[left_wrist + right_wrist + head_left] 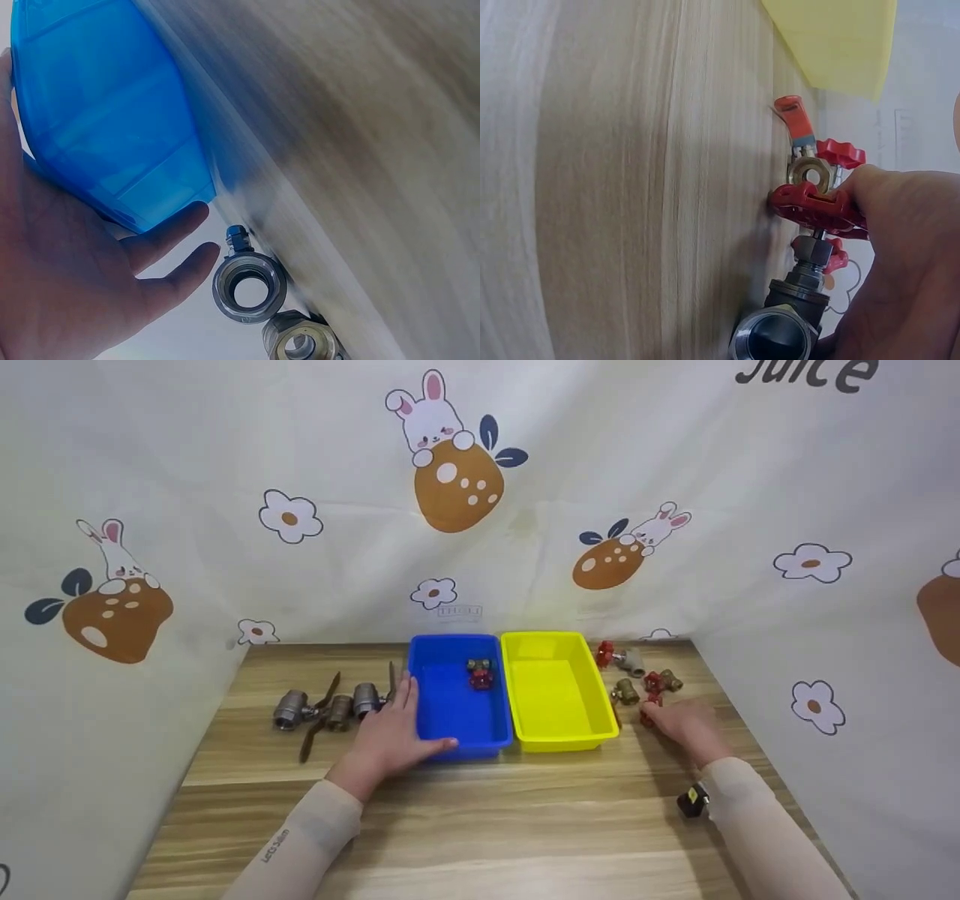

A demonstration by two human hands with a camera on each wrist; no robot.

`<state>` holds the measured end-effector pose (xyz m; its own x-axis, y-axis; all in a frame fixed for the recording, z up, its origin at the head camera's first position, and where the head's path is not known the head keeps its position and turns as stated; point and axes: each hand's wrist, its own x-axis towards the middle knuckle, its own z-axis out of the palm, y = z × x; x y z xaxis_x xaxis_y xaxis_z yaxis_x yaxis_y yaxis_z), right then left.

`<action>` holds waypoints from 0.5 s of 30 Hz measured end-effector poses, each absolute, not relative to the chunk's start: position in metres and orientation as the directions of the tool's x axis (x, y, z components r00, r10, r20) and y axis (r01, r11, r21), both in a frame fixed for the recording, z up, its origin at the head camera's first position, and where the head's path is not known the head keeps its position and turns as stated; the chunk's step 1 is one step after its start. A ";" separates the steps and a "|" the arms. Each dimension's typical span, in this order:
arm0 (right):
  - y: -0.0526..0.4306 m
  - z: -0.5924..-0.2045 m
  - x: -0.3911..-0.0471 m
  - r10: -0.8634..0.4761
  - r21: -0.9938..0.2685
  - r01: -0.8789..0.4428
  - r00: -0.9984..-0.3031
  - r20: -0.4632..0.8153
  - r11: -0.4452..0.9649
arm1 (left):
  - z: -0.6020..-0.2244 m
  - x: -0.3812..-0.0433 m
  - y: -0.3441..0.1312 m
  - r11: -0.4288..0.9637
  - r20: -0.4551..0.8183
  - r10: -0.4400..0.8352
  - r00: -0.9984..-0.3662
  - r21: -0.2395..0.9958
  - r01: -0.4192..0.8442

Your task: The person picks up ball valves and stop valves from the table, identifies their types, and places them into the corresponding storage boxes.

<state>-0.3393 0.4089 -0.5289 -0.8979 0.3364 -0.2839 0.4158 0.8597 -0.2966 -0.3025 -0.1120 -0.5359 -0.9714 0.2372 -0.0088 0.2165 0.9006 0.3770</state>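
My left hand (pixel 390 735) rests at the near left corner of a blue plastic bin (pixel 459 751), its fingers straight along the side and its thumb over the front rim. Inside that bin lies a small brass valve with a red handwheel (pixel 481 680). My right hand (pixel 694 727) is at the right, holding a gate valve by its red handwheel (pixel 821 208). In the right wrist view the thumb is against the wheel, and the metal valve body (pixel 774 330) shows below it. The other fingers are mostly hidden.
A yellow bin (pixel 559 744) stands beside the blue one. Several valves, including a grey one (pixel 634 662) and a brass one (pixel 625 691), lie to its right. Larger lever ball valves (pixel 291 710) lie left of the blue bin. A printed cloth (pixel 517 570) hangs behind the table.
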 end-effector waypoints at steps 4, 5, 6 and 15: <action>0.409 -0.530 -0.339 0.338 -0.313 0.422 -0.896 -0.288 0.851 | -0.537 -0.303 -0.112 0.899 -0.014 0.234 -0.972 0.384 0.211; 0.409 -0.530 -0.339 0.338 -0.320 0.424 -0.895 -0.292 0.847 | -0.537 -0.302 -0.112 0.899 -0.015 0.234 -0.972 0.385 0.211; 0.409 -0.531 -0.339 0.336 -0.324 0.424 -0.895 -0.292 0.846 | -0.537 -0.302 -0.112 0.899 -0.015 0.235 -0.972 0.384 0.211; 0.410 -0.534 -0.338 0.328 -0.365 0.406 -0.909 -0.257 0.838 | -0.538 -0.303 -0.112 0.898 -0.006 0.232 -0.973 0.386 0.212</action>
<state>-0.3382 0.4099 -0.5338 -0.9090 0.3277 -0.2574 0.4056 0.8378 -0.3655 -0.3026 -0.1116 -0.5383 -0.9726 0.2323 -0.0059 0.2121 0.8977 0.3862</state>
